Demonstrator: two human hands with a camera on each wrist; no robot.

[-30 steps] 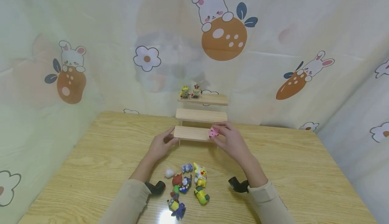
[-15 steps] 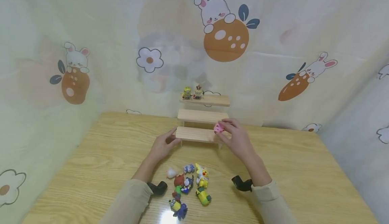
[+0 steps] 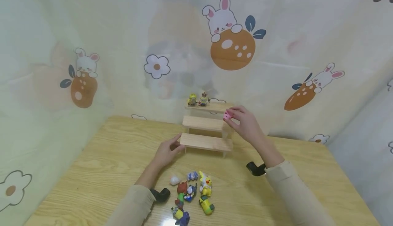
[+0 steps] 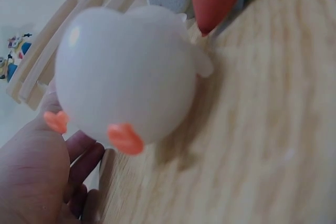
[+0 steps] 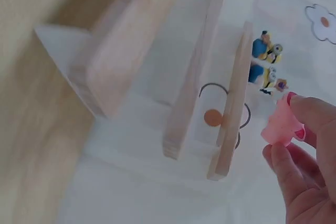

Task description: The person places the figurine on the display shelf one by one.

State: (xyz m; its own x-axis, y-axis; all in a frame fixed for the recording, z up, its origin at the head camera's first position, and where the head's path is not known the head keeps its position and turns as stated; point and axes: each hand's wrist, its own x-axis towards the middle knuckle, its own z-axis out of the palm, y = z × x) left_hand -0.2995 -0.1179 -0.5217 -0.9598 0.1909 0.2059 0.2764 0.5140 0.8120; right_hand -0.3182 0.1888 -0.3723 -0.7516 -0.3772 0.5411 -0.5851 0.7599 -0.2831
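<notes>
Pinched between my right thumb and fingertips is a small pink figure [image 3: 227,116]; my right hand [image 3: 245,123] holds it in the air just off the right end of the top step of the wooden stand [image 3: 206,130], level with that step and not resting on it. From the right wrist view the figure [image 5: 282,124] shows only as a blurred pink lump, part hidden by my fingers [image 5: 315,116], so I cannot make out what it is.

My left hand [image 3: 167,151] lies low on the worktop [image 3: 107,157], its grip closed lightly on the left end of the stand's bottom step, thumb above the edge and fingers curled beneath. In the left wrist view most of that hand is cut off at the corner, and a white round toy [image 4: 128,72] with orange feet fills the picture, far too close to be sharp.

Two small yellow figures [image 3: 198,100] stand at the left of the top step. A cluster of little toys [image 3: 191,193] lies on the worktop near my forearms, well apart from the pink figure.
</notes>
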